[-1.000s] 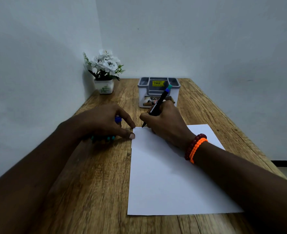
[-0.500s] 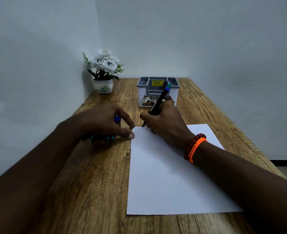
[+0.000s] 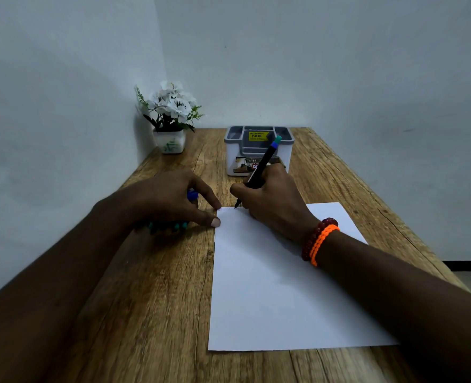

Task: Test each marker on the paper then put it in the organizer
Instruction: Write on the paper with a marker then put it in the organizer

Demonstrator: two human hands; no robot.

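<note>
Marker test, tip on paper.
Spare markers point(image 3: 168, 226) are covered by the curled left hand point(image 3: 165, 200), fingertips pinning the paper point(image 3: 278, 286) corner; a black marker point(image 3: 259, 170) is gripped by the right hand point(image 3: 273, 203). The organizer point(image 3: 259, 150) is seen behind.
</note>
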